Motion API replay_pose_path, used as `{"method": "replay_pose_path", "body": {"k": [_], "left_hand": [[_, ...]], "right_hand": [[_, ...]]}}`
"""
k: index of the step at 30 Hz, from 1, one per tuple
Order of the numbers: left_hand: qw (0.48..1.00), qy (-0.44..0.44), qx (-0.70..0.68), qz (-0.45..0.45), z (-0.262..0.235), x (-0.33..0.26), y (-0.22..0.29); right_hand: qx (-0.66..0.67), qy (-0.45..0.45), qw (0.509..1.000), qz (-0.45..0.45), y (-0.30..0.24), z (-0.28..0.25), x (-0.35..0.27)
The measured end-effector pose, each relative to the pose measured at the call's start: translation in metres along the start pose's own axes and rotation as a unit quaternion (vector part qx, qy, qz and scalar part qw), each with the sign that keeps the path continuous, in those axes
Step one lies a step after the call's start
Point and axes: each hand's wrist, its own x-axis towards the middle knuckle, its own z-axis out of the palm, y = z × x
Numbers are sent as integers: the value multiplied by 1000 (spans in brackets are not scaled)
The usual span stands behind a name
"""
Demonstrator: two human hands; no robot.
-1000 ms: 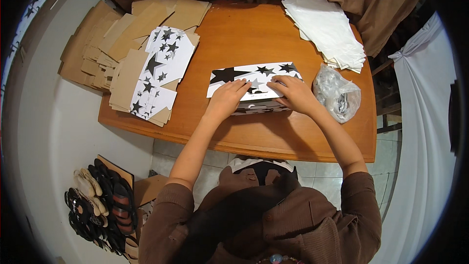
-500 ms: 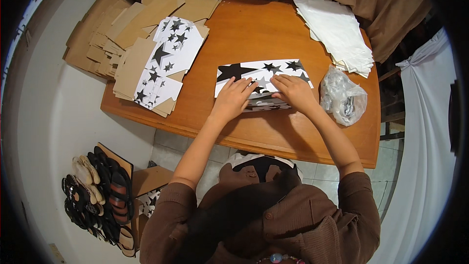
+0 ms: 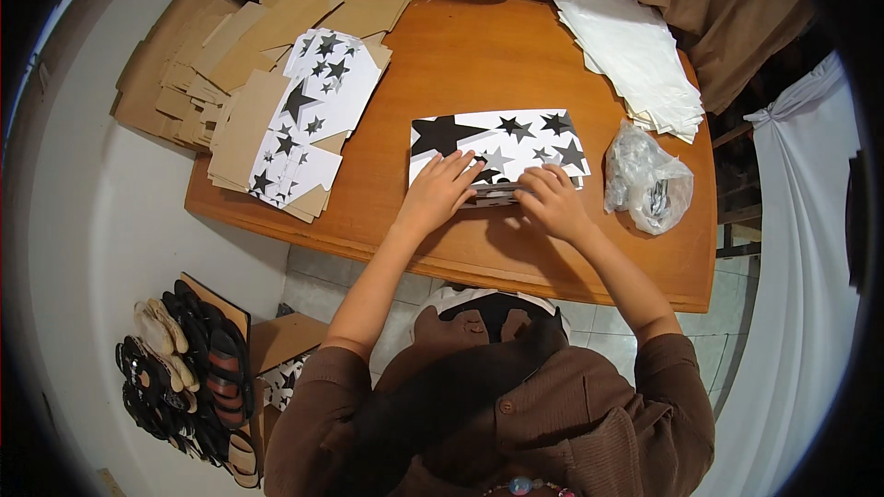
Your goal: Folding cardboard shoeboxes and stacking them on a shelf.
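Observation:
A white cardboard box (image 3: 543, 132) printed with black and grey stars lies in front of me on the wooden table, its top panel nearly down and a narrow dark gap along the near edge. My left hand (image 3: 440, 190) rests on the near left part of that panel, fingers stretched and slightly apart. At the near edge, right of the middle, my right hand (image 3: 555, 202) has its fingers bent over the panel and its thumb low by the gap, gripping the edge. What lies beneath the panel is hidden.
Left on the table (image 3: 460, 46) are stacked brown cardboard sheets (image 3: 285, 32), with star-printed flat blanks (image 3: 308, 115) on top. White paper sheets (image 3: 635, 60) lie at the far right, a clear plastic bag (image 3: 649, 179) nearer. Sandals (image 3: 198, 359) hang on a rack at lower left.
My right hand has slid nearer to me and its fingers have bent over the box's near edge. The top panel sits lower over the front. My left hand stays nearly in place.

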Motion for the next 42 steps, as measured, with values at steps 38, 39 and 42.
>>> {"method": "replay_pose_path", "body": {"k": [38,39,42], "left_hand": [[999,30,-45,2,5,-2,-7],[998,26,-56,5,6,-3,-8],[997,28,-65,13,8,-7,-9]], "right_hand": [[40,-31,995,90,14,-6,20],[40,-31,995,91,14,-5,19],[60,-39,993,89,16,-2,14]]}}
